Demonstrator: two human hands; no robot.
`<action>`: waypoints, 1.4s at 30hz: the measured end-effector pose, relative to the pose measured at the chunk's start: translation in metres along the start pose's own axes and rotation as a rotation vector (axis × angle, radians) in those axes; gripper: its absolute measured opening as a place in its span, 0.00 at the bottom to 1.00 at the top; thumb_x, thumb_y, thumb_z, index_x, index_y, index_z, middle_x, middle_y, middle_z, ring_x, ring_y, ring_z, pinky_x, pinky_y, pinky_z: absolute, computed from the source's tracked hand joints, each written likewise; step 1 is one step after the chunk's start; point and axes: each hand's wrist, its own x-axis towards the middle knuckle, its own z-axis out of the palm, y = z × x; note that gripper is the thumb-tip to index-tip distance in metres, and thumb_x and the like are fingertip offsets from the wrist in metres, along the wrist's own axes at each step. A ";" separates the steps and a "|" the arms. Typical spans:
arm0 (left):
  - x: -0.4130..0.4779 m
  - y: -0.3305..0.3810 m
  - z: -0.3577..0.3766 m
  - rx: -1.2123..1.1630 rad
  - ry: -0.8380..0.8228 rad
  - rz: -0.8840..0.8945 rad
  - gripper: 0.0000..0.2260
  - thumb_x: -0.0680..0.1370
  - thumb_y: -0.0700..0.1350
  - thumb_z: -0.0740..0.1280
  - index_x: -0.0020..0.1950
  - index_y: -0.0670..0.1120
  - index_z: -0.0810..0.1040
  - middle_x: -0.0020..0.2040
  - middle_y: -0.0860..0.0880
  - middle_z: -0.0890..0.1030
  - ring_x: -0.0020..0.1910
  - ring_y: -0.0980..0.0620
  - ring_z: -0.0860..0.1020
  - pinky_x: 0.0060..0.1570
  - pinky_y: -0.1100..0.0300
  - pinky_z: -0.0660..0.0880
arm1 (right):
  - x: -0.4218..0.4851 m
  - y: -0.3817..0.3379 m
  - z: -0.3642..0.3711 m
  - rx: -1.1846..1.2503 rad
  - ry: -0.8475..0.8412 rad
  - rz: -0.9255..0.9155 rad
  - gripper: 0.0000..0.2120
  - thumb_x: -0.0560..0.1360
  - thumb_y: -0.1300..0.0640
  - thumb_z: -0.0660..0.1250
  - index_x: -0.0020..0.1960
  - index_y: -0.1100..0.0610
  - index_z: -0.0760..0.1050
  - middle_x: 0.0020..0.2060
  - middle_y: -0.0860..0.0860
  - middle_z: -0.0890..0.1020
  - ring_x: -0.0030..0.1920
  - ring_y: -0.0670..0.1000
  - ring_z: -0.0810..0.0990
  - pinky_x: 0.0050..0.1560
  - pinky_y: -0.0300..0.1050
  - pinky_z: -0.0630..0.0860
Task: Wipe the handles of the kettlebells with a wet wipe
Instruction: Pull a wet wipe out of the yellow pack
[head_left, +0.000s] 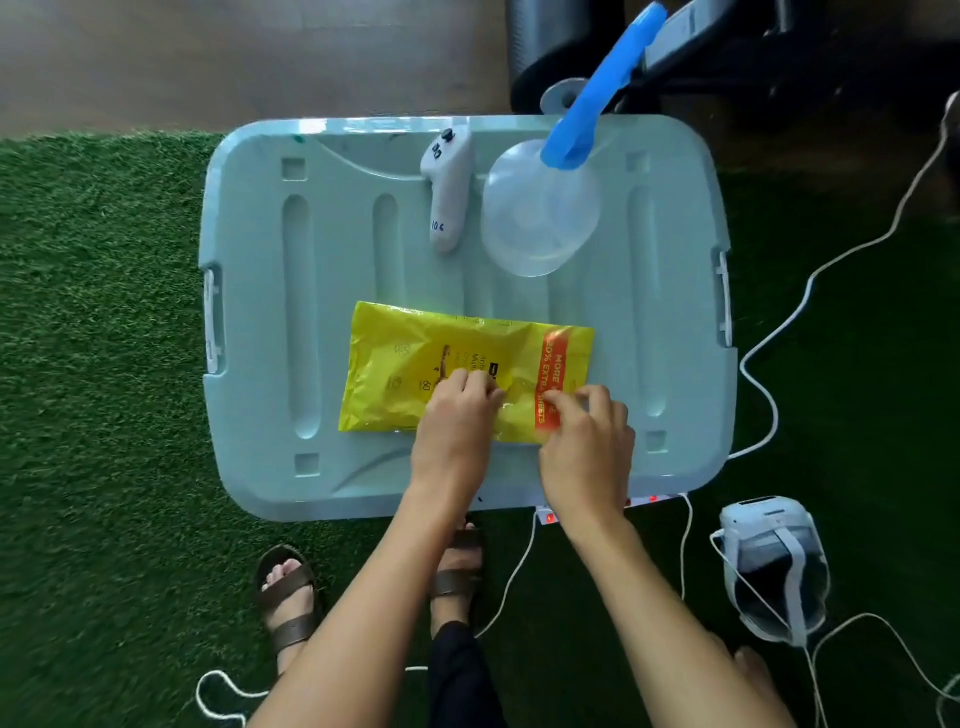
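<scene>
A yellow wet wipe pack with an orange band lies flat on the pale blue lid of a storage box. My left hand rests on the pack's near middle, its fingers curled and pinching at the flap there. My right hand sits at the pack's right end, over the orange band, with thumb and fingers pinching the wrapper. No wipe shows outside the pack. No kettlebell is in view.
A white handheld controller and a clear plastic scoop with a blue handle lie at the lid's far side. Green artificial turf surrounds the box. White cables and a white headset lie at the right. Sandalled feet stand below.
</scene>
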 end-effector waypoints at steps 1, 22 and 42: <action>-0.001 0.000 -0.005 -0.063 0.009 -0.042 0.07 0.82 0.44 0.67 0.51 0.41 0.80 0.46 0.46 0.79 0.43 0.48 0.76 0.41 0.60 0.69 | 0.001 0.000 0.001 -0.004 0.004 0.003 0.18 0.75 0.62 0.69 0.63 0.50 0.80 0.59 0.52 0.77 0.59 0.57 0.72 0.57 0.52 0.71; -0.019 -0.071 -0.069 -0.928 0.331 -0.803 0.06 0.84 0.49 0.64 0.50 0.50 0.77 0.49 0.46 0.83 0.50 0.49 0.84 0.46 0.56 0.81 | 0.052 -0.085 0.015 0.125 -0.329 -0.282 0.07 0.75 0.49 0.73 0.51 0.46 0.86 0.48 0.46 0.86 0.49 0.51 0.83 0.40 0.38 0.69; -0.025 -0.091 -0.052 -1.080 0.370 -0.914 0.08 0.87 0.46 0.58 0.51 0.47 0.72 0.59 0.37 0.77 0.56 0.48 0.81 0.43 0.61 0.83 | 0.037 -0.100 0.020 -0.088 -0.304 -0.352 0.05 0.77 0.52 0.71 0.50 0.52 0.83 0.51 0.51 0.79 0.56 0.57 0.78 0.57 0.54 0.76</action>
